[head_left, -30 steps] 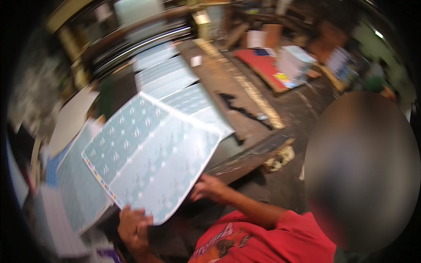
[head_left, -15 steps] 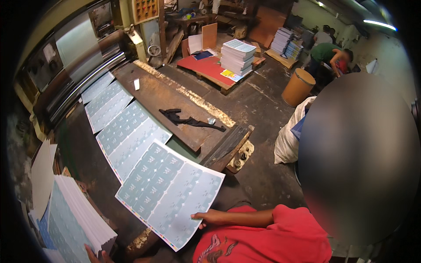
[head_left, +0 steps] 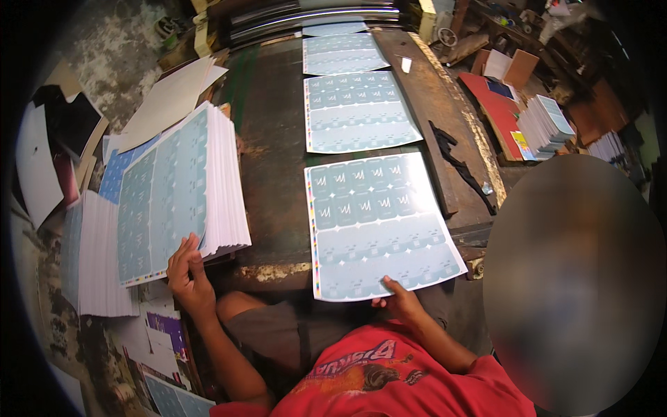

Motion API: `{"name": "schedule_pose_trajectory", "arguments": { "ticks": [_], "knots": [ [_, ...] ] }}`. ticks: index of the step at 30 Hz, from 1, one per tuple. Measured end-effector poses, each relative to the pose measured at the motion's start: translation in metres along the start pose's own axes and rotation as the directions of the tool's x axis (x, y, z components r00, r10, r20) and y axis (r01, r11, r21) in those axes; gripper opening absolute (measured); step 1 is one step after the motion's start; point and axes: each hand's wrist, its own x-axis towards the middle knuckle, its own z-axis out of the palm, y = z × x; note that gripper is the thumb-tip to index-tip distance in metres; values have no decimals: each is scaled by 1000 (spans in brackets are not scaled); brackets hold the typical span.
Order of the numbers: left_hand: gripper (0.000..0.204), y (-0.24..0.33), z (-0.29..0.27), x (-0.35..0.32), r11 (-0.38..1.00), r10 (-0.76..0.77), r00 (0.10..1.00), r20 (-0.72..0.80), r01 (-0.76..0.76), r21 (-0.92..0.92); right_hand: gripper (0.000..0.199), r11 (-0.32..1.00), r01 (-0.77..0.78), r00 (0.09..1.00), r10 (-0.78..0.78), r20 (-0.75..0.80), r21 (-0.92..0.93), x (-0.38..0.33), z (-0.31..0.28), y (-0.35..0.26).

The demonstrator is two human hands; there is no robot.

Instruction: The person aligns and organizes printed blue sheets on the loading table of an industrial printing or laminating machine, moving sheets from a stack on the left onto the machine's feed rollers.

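My right hand (head_left: 399, 300) grips the near edge of a large printed sheet (head_left: 375, 222), thumb on top and fingers beneath. The sheet is pale blue-green with rows of repeated card-like panels and a coloured strip down its left edge. At the left, my left hand (head_left: 189, 274) is closed at the near corner of a tall stack of similar printed sheets (head_left: 163, 194), its fingers pinching the top sheet's edge. Beyond the held sheet, more printed sheets (head_left: 358, 111) lie in an overlapping row on the machine table (head_left: 267, 160), leading back to metal rollers (head_left: 313, 24).
A second paper stack (head_left: 108, 257) stands at far left, near grey boards (head_left: 170, 101). A black cloth strip (head_left: 458, 167) lies on the table's right side. Farther right, a red-topped pallet (head_left: 479, 104) bears another paper stack (head_left: 545, 128). A blurred round shape covers the lower right.
My view has swung left, bringing the stack and my left arm fully into sight. My right hand still holds the sheet, now in line with the row; my left hand remains at the stack's corner.
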Motion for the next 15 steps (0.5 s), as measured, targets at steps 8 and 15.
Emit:
{"name": "schedule_pose_trajectory", "arguments": {
  "ticks": [8,15],
  "knots": [
    [24,18,15,2,987,-163,980,-113,163,-7,36,987,-27,1000,26,5,157,33,22,-39],
    [32,20,6,7,990,-131,991,-10,130,-55,43,974,24,1000,-24,-2,226,62,28,-53]
  ]
}}
